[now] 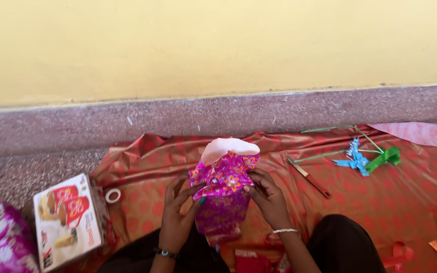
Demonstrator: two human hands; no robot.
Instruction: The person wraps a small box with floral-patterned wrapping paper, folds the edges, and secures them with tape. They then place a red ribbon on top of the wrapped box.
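Both my hands hold an upright box half-wrapped in shiny magenta flowered paper (223, 194). The paper's pale underside folds over at the top. My left hand (178, 215) grips the paper's left edge, fingers pinching a fold. On the right edge, my right hand (268, 198) presses the paper inward. The parcel stands on a red-orange dotted sheet (380, 202) spread on the floor.
A white carton with food pictures (67, 222) lies at the left, a roll of clear tape (113, 195) beside it. More magenta paper (1, 247) sits far left. Scissors (308, 176), green and blue ribbon bows (370, 159) and a pink paper scrap (410, 132) lie to the right.
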